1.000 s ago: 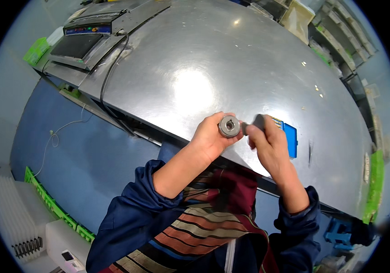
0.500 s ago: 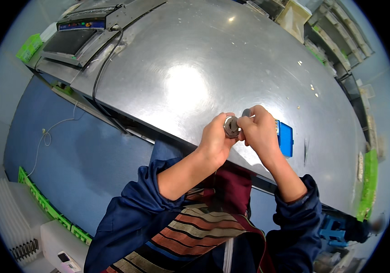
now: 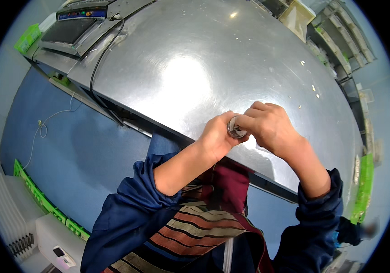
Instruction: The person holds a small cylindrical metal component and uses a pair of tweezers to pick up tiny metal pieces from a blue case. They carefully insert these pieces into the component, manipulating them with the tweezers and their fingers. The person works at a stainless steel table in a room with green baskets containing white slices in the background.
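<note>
A small round metal piece with a bright rim and a hollow-looking middle is held near the table's front edge. My left hand wraps around it from the left, fingers closed. From the right, my right hand reaches over it with bent fingers, the fingertips at its opening. Whatever those fingertips pinch is hidden behind the hand. No blue box or tweezers show now; my right hand and forearm cover that stretch of table.
The steel table carries a machine with a control panel at the far left, its black cable hanging over the edge. Small pale crumbs lie on the right. A green tray borders the right end.
My right hand has turned and shifted over the metal piece, its forearm swinging right. A dark bit that showed by its fingers is out of sight, as are the blue box and tweezers.
</note>
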Demonstrator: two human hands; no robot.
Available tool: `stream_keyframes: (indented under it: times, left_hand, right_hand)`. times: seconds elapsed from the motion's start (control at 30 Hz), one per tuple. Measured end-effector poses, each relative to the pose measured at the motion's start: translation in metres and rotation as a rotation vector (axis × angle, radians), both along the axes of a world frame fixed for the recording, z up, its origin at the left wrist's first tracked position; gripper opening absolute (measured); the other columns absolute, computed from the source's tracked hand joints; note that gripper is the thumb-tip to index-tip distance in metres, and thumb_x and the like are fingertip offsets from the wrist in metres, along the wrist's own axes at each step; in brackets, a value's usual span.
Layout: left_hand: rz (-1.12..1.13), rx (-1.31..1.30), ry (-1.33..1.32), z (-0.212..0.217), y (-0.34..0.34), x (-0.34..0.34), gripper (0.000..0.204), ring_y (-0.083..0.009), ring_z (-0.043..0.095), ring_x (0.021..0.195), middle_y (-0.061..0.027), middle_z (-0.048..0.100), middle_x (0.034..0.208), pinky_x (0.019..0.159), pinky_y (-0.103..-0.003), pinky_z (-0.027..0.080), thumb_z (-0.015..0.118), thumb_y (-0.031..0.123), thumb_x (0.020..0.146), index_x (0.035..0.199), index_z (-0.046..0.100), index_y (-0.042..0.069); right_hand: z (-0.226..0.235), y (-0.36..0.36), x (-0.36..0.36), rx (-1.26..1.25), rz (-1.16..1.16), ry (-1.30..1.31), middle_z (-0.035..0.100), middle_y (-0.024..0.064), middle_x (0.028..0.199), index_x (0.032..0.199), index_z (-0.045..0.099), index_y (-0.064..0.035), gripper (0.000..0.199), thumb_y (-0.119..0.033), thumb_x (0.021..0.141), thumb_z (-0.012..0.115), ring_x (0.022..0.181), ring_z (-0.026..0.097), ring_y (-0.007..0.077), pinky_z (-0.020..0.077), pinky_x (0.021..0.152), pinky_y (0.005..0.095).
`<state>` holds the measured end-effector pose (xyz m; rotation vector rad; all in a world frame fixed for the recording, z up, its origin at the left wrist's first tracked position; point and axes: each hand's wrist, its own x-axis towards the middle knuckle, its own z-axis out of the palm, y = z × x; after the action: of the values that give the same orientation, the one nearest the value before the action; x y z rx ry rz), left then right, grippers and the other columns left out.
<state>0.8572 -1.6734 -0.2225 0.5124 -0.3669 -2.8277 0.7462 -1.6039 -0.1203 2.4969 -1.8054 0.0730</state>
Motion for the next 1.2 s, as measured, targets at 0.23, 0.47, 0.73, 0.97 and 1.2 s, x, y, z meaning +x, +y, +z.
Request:
stream_keyframes:
  times: [0.23,0.47,0.73,0.97,1.2]
  left_hand:
    - [0.0,0.011,0.034,0.005,-0.007,-0.004,0.026,-0.0193,0.056,0.091,-0.0105,0.055,0.099,0.081,-0.038,0.048,0.03,0.015,0.092,0.105,0.046,0.0]
    - [-0.006,0.041,0.028,0.002,-0.009,-0.005,0.022,-0.0182,0.055,0.082,-0.0097,0.054,0.093,0.074,-0.035,0.048,0.032,0.014,0.09,0.099,0.045,0.0]
    - [0.001,0.073,-0.011,0.001,-0.009,-0.006,0.024,-0.0183,0.055,0.082,-0.0104,0.053,0.095,0.071,-0.035,0.049,0.03,0.016,0.092,0.102,0.044,0.0]
    - [-0.007,0.073,-0.018,-0.003,-0.01,-0.006,0.029,-0.021,0.056,0.089,-0.0126,0.054,0.1,0.081,-0.039,0.047,0.026,0.016,0.093,0.107,0.043,-0.003]
    - [0.008,0.056,-0.011,-0.006,-0.009,-0.009,0.022,-0.0189,0.054,0.083,-0.0108,0.053,0.093,0.073,-0.036,0.049,0.031,0.015,0.091,0.098,0.045,0.0]
  right_hand:
    - [0.013,-0.002,-0.002,-0.074,0.106,0.083,0.055,-0.0004,0.076,0.072,0.058,-0.0106,0.012,-0.009,0.062,0.064,0.082,0.053,0.0171,0.0412,0.066,0.0282]
    - [0.012,0.001,-0.004,-0.033,0.197,0.142,0.056,0.0016,0.086,0.079,0.059,-0.0074,0.018,-0.013,0.062,0.059,0.087,0.054,0.02,0.0455,0.071,0.0314]
    - [0.002,0.002,-0.003,-0.17,0.163,0.109,0.055,0.0018,0.083,0.081,0.057,-0.0075,0.023,-0.011,0.06,0.064,0.083,0.054,0.0185,0.0461,0.072,0.03]
    - [0.001,0.002,0.001,-0.129,0.092,0.112,0.053,0.0027,0.076,0.078,0.057,-0.0079,0.018,-0.008,0.06,0.063,0.076,0.053,0.0196,0.0445,0.068,0.03]
    - [0.002,0.002,0.008,-0.044,-0.176,-0.105,0.057,0.0087,0.067,0.081,0.059,-0.0047,0.015,-0.003,0.066,0.061,0.064,0.058,0.0279,0.047,0.059,0.0359]
